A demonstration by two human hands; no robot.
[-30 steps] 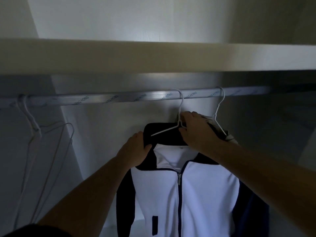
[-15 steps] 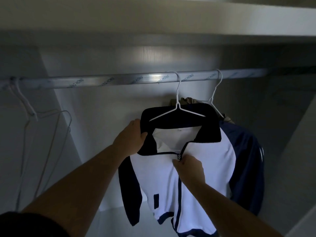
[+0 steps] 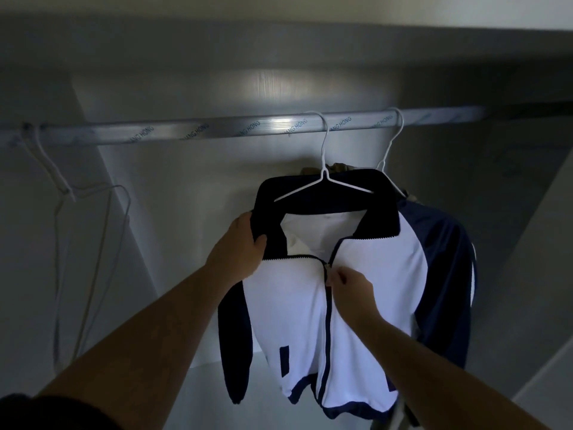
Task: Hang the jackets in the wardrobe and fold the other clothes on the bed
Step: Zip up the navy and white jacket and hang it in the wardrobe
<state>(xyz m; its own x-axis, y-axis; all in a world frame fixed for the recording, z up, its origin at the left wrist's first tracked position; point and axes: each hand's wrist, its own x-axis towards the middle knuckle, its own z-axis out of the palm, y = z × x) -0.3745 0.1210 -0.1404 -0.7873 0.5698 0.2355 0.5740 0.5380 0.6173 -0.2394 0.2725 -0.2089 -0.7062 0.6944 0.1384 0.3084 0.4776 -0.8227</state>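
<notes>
My left hand [image 3: 240,243] grips the jacket [image 3: 397,262] by its collar [image 3: 263,218], steadying it on the hanger [image 3: 324,181] toward the right end of the rail [image 3: 186,133], while my right hand [image 3: 350,287] pinches the zip [image 3: 327,268].

Repeated blue lettering, seemingly "HANG HONG", along the metal hanging rail [image 3: 217,131] under the shelf.

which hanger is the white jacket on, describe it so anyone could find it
Find the metal rail across the wardrobe. Two white wire hangers hook over its right half; yours is the left hanger, its arms lying across the navy collar of the jacket. The right hanger carries a garment mostly hidden behind.
</notes>
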